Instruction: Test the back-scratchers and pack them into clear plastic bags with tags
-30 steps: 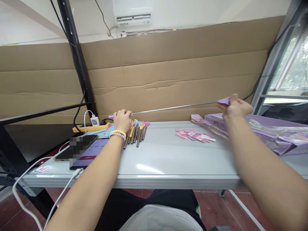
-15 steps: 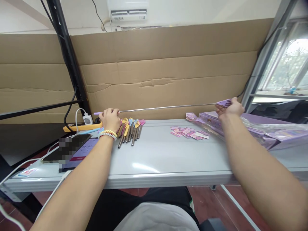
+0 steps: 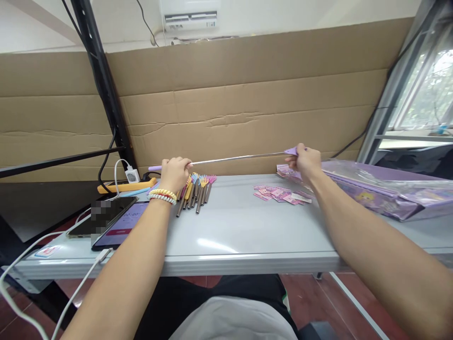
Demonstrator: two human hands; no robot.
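Note:
An extended telescopic back scratcher [image 3: 237,158] spans the space between my hands, slightly above the table's far edge. My left hand [image 3: 175,173] is closed around its purple handle end, whose tip sticks out to the left. At the other end, my right hand [image 3: 307,160] grips the purple head, with the fingers covering most of it. Below and beside my left hand lies a bunch of collapsed back scratchers [image 3: 196,193] with yellow, blue and pink claw heads. Small pink paper cards [image 3: 281,194] lie in a loose pile left of my right forearm.
A purple box with clear plastic wrap [image 3: 382,189] lies on the right of the grey table [image 3: 247,231]. At left are a phone [image 3: 102,217], a tablet [image 3: 123,226], a white charger [image 3: 132,174] and cables. Cardboard [image 3: 247,99] stands behind; a black post [image 3: 104,80] rises at left.
My right hand has moved left, toward my left hand, and the metal rod between them is shorter. Both hands keep their hold on the back scratcher. The view has shifted slightly.

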